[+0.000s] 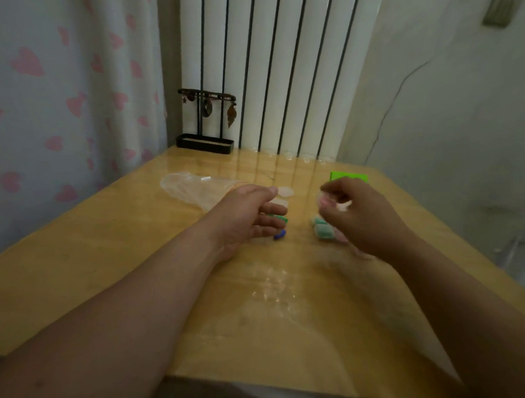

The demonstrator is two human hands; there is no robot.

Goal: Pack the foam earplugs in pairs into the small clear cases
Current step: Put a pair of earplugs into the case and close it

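Foam earplugs [279, 220], green and blue, lie loose on the counter [106, 268] under our left grip [247, 215], fingers spread, holding nothing. Our right grip [362, 215] pinches a small clear case [326, 200] with pink inside. More cases [322, 230] lie just below it. Risk, we judge: loose plugs may roll on the glossy cover, and the pinched case may slip. Room: heart curtain [51, 88], plastic bag [190, 187], earring stand [205, 122], radiator [278, 61].
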